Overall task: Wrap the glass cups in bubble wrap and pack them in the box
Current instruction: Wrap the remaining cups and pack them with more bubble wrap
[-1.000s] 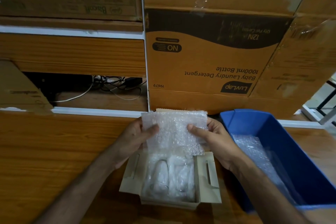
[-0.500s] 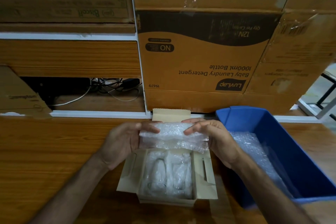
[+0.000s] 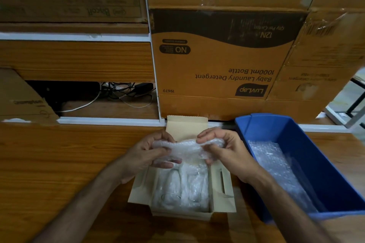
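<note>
Head view, looking down at a wooden table (image 3: 59, 163). I see both hands over the far end of an open cardboard box (image 3: 223, 187), lower centre of the frame. Left hand (image 3: 146, 156) and right hand (image 3: 227, 154) each grip one end of a bunched piece of bubble wrap (image 3: 185, 148); fingers curled over the top, thumbs underneath. Whether a cup is inside that bundle, I cannot tell.

Key relation: the bundle's long axis runs left to right across the frame, spanning between the two hands, crosswise to the box. The box runs the other way, from the near edge toward the top of the frame. Bundle sits directly above the box's far end, just in front of the raised back flap. Both hands about equally near; neither leads.

Inside the box: two glass cups (image 3: 177, 185) in wrap, lying side by side, long axes along the box, rims pointing toward the bottom of the frame.

My judgement: the next move is straight down, tucking the bundle in at the far end of the box above the cups' bases. Crosswise lie looks suited to that slot.

A blue bin (image 3: 325, 163) at right, just beside the box, holds more wrap. Stacked cartons (image 3: 217, 61) fill the upper frame.
</note>
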